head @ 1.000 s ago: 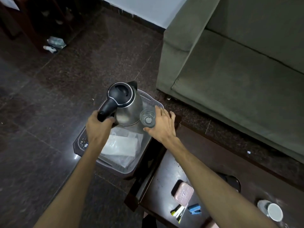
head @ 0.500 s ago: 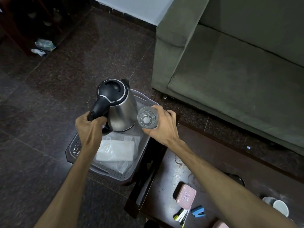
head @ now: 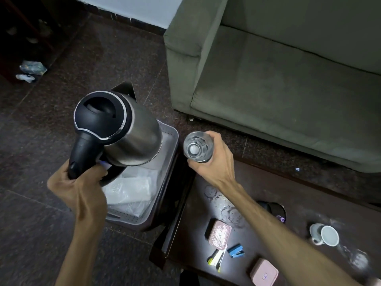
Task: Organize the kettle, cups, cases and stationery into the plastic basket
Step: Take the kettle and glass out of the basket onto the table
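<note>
My left hand (head: 80, 190) grips the black handle of the steel kettle (head: 125, 133), which hangs tilted above the grey plastic basket (head: 165, 182). My right hand (head: 214, 159) holds a clear glass cup (head: 196, 149) upright, just right of the basket, over the table's corner. On the dark table (head: 288, 203) lie a pink case (head: 219, 234), a second pink case (head: 263, 274), a blue stapler (head: 236, 251), pens (head: 217, 259), a white mug (head: 325, 235) and another glass (head: 359, 260).
White plastic bags (head: 132, 193) line the basket's bottom. A green sofa (head: 278, 89) stands behind the table. A black round thing (head: 274, 209) sits partly hidden by my right forearm. Litter (head: 31, 69) lies on the dark floor at far left.
Both hands have risen out of the basket toward me: the kettle is lifted higher and nearer, and the glass has moved right, off the basket to above the table corner.
</note>
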